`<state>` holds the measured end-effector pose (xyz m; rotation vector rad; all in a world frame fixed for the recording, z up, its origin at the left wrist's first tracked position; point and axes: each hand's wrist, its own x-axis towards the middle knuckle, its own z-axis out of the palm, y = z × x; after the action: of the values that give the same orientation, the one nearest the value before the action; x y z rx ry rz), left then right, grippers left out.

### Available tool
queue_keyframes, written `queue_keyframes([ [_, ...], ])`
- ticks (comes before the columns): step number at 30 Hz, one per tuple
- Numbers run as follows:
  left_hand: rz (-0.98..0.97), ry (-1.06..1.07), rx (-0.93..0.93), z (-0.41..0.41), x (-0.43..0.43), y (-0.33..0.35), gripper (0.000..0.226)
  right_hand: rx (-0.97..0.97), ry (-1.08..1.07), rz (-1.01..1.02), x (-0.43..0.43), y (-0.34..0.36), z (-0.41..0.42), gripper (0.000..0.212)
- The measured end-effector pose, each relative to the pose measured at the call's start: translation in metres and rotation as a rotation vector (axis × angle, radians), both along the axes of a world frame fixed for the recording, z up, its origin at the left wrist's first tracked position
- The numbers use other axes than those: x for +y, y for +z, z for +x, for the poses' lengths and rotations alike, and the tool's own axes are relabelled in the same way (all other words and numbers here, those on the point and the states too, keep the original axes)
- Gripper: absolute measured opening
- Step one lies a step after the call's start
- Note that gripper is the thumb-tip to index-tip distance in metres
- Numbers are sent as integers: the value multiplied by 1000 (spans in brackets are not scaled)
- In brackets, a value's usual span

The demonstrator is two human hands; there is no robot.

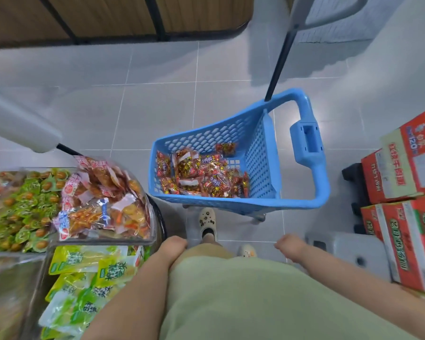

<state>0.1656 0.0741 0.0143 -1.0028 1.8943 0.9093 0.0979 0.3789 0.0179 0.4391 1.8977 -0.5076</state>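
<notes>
On the grey tiled floor, just ahead of the feet, a blue plastic trolley basket (258, 153) is seen.
Its walls are pierced with lattice holes, and its bottom is covered by red snack packets (199, 175) printed in yellow. Nothing is held: the left hand (173, 244) and right hand (290, 246) are hung loosely curled at the hips, apart from the basket's handle (307, 141).

The sky-blue perforated trolley basket (260, 155) is smooth moulded plastic. Inside it, the red snack packets (201, 175) are glossy crinkled film. Under it, grey floor tiles (157, 106) look smooth, faintly reflective; right of it, red-and-white cartons (402, 173) are matt cardboard.
</notes>
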Motion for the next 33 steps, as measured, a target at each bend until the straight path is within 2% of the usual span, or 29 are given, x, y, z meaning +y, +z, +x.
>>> queue_keyframes([
  [3,67,-4,-11,-30,-22,7,30,2,-70,-28,-22,4,-26,17],
  [6,134,130,49,-63,-46,8,25,38,-42,-70,-52,16,-59,26],
  [9,171,204,-14,-99,-65,10,24,77,-30,-117,-83,26,-91,17],
  [14,134,32,14,-161,-89,4,19,130,-16,-169,-129,28,-136,18],
  [19,146,-8,9,-201,-94,-4,21,140,-36,-165,-141,8,-173,22],
  [23,175,176,-31,-208,-89,-20,16,177,-97,-68,-136,-32,-193,24],
  [26,223,373,-93,-206,-78,-39,11,203,-202,56,-130,-69,-203,6],
  [30,226,440,-114,-195,-61,-71,11,136,-243,174,-131,-115,-204,48],
  [33,189,427,-67,-191,-55,-91,18,80,-229,164,-136,-146,-201,49],
])
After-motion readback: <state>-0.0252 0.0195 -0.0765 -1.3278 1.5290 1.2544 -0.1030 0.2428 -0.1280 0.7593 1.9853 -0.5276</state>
